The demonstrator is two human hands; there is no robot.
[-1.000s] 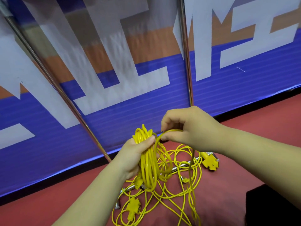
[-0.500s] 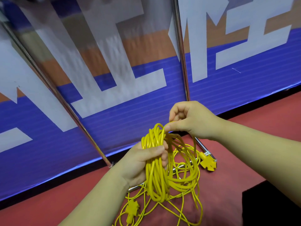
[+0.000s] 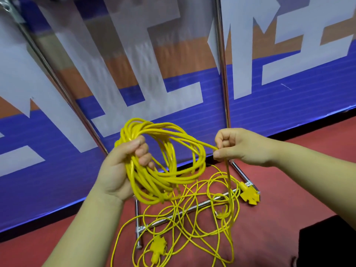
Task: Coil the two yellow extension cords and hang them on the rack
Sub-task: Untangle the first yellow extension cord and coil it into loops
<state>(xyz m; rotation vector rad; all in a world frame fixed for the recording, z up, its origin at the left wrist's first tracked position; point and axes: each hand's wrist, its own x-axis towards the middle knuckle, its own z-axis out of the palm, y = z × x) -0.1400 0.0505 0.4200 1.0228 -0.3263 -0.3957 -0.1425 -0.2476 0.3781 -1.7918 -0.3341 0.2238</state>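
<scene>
My left hand [image 3: 123, 166] grips a coil of yellow extension cord [image 3: 169, 170], several loops hanging from my fist. My right hand [image 3: 238, 145] pinches the free strand of that cord to the right of the coil; the strand drops from my fingers to the floor. Loose yellow cord [image 3: 192, 224] lies tangled on the red floor over the rack's base. Two yellow multi-outlet ends lie there: one [image 3: 249, 194] at the right, one [image 3: 157, 247] near the bottom. The chrome rack [image 3: 222, 74] stands in front of me, its uprights rising past the banner.
A blue, white and orange banner wall [image 3: 289, 105] runs behind the rack. The rack's chrome base bars [image 3: 185, 211] lie on the red floor under the tangle. A black object [image 3: 327, 243] sits at the bottom right corner.
My right hand has moved away to the right from the coil, drawing out a strand. The coil in my left hand has risen and spread wider.
</scene>
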